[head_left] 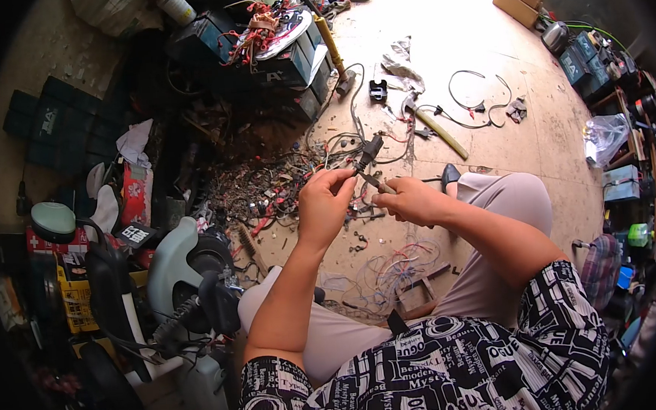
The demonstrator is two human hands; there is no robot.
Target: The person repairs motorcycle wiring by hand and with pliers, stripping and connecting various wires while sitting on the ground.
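Note:
My left hand pinches a black cable close to its chunky black plug, which points up and away from me. In my right hand is a slim, dark, knife-like tool, gripped by its handle with the tip angled toward the plug's base. That tip lies next to my left fingertips; whether it touches the cable cannot be made out. Beyond the hands, a thin dark cord loops across the floor. Below them, thin coloured wires lie tangled between my legs.
A heap of wire scraps and small parts covers the floor at left. Ahead lie a hammer with a pale handle and a coiled black cable. Teal batteries stand at far left. A grey scooter-like part is beside my left leg.

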